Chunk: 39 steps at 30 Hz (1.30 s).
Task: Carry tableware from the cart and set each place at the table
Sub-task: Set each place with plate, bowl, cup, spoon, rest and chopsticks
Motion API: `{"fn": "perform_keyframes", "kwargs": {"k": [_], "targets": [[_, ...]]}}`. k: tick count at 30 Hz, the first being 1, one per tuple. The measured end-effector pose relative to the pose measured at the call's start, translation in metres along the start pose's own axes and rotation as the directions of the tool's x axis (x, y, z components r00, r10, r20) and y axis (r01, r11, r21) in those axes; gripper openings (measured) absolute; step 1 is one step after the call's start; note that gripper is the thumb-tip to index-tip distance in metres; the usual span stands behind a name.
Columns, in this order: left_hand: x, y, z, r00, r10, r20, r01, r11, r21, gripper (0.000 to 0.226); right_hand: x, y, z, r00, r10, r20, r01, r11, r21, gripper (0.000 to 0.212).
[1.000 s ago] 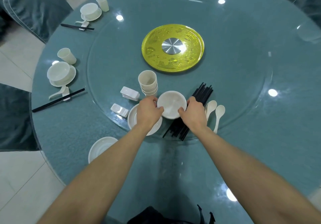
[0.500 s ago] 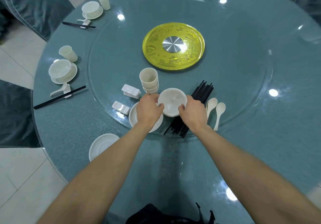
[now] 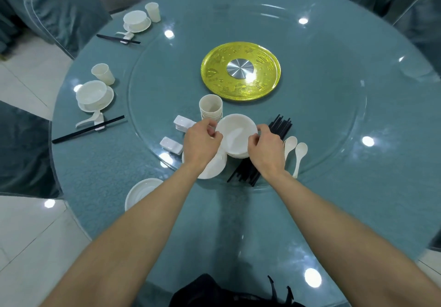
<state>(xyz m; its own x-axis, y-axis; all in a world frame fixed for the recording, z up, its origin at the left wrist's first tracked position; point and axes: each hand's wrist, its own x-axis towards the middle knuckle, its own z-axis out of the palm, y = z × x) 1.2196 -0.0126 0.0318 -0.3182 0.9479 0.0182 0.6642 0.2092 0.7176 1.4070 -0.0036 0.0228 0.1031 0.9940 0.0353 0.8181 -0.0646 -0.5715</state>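
Your left hand [image 3: 202, 143] and right hand [image 3: 266, 150] each grip opposite rims of the white bowl stack [image 3: 235, 137]; black chopsticks [image 3: 279, 125] touch your right grip, bare worktop [image 3: 334, 187] rightward

Both hands now grip the top white bowl [image 3: 235, 133] by its rim and it sits tilted above the stack of bowls [image 3: 238, 153], whereas a second ago it lay flat. The left hand [image 3: 202, 145] and right hand [image 3: 266, 149] pinch tighter, fingers curled.
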Motion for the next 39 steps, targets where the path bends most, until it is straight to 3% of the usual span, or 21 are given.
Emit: {"fn": "perform_keyframes", "kwargs": {"k": [8,13,22,33,39], "targets": [[-0.025,-0.056,-0.058,0.992,-0.091,-0.086,0.091,0.996,-0.008,0.016,-0.039,-0.051,0.025,0.99,-0.108,0.092,0.091,0.981,0.174,0.024],[-0.048,-0.111,-0.096,0.975,-0.179,-0.134,0.178,0.984,-0.019,0.017,-0.072,-0.084,0.065,0.966,-0.206,0.155,0.177,0.967,0.181,0.024],[-0.098,-0.193,-0.137,0.935,-0.319,-0.153,0.332,0.941,0.066,0.016,-0.13,-0.118,0.129,0.867,-0.283,0.41,0.231,0.958,0.172,0.03],[-0.124,-0.234,-0.137,0.93,-0.36,-0.074,0.368,0.911,0.188,0.025,-0.154,-0.113,0.159,0.751,-0.224,0.621,0.285,0.959,0.001,0.048],[-0.119,-0.233,-0.138,0.924,-0.372,-0.093,0.383,0.893,0.237,0.027,-0.15,-0.112,0.154,0.77,-0.202,0.605,0.246,0.969,0.01,0.047]]}}
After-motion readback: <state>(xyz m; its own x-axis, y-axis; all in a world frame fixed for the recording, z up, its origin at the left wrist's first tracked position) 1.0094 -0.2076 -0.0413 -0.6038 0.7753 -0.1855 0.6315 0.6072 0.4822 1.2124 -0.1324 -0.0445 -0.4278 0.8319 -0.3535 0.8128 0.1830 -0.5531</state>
